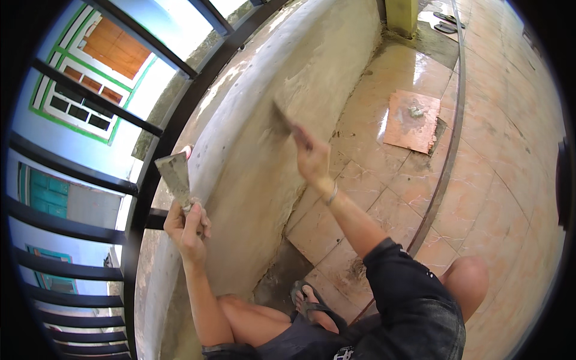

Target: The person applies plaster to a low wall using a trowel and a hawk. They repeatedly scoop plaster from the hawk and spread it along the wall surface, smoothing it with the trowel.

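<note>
My left hand (189, 228) is closed around the handle of a putty knife (175, 175), its wide blade pointing up and smeared with grey paste. Farther out, my right hand (313, 158) grips a second putty knife (282, 119), somewhat blurred, with its blade at the face of the low plastered wall (252, 162). Damp-looking, patchy plaster covers this wall. On the tiled floor to the right lies a square board (403, 133), with a small lump of grey paste (416, 111) on top.
Black metal railing bars (90, 162) run along the left, beyond the wall's rounded top. A long narrow strip (447, 162) crosses the tiled floor (492, 180). Dark sandals (445, 26) lie beside a yellowish post (401, 17) at the far end. My sandalled foot (312, 303) is close to the wall's base.
</note>
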`<action>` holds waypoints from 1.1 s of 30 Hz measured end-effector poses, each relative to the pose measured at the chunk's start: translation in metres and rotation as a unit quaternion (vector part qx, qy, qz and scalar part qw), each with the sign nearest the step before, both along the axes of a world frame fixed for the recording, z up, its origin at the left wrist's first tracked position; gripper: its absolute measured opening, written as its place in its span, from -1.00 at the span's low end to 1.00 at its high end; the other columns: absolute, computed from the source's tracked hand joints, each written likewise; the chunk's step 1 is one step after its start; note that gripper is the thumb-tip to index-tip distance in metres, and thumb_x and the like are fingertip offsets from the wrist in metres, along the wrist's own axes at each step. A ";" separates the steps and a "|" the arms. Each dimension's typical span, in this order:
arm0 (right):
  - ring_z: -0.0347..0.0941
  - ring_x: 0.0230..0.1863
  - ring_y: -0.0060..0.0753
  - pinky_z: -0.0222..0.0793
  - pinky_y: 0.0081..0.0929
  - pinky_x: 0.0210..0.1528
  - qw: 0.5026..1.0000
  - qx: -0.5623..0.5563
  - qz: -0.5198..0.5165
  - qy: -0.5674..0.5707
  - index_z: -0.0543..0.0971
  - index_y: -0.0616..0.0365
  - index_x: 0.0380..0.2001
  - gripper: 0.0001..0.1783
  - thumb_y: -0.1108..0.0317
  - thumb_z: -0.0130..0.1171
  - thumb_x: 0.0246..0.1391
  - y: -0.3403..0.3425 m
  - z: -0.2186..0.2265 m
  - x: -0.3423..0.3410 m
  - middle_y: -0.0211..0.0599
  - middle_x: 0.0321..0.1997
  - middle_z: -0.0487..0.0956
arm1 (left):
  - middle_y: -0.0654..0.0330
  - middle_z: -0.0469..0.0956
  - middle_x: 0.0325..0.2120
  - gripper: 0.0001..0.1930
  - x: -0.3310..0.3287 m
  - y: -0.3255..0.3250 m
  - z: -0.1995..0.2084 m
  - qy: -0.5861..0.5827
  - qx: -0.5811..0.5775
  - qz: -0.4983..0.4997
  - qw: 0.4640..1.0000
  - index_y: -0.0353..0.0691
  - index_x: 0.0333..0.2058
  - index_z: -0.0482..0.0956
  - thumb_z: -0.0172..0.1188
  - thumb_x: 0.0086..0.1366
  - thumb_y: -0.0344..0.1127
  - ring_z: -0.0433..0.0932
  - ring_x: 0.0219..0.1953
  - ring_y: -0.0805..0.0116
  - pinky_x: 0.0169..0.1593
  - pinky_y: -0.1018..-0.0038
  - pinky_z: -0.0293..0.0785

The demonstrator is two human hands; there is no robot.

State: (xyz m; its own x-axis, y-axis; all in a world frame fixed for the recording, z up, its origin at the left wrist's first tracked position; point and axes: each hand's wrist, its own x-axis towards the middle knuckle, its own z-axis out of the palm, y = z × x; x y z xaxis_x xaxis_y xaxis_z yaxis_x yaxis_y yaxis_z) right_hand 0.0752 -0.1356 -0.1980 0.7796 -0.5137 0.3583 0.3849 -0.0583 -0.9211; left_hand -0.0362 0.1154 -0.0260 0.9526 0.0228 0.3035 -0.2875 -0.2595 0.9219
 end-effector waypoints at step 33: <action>0.61 0.16 -0.14 0.65 -0.01 0.15 0.881 0.381 0.139 -0.243 0.42 0.22 0.24 -0.65 0.35 0.01 0.49 -0.035 0.085 -0.172 -0.12 0.20 0.59 | 0.25 0.44 -0.52 -0.73 -0.079 -0.091 0.010 -0.057 0.216 -0.097 0.970 -0.50 -0.05 0.66 0.35 0.35 -0.44 0.29 -0.54 0.59 -0.45 0.54 0.20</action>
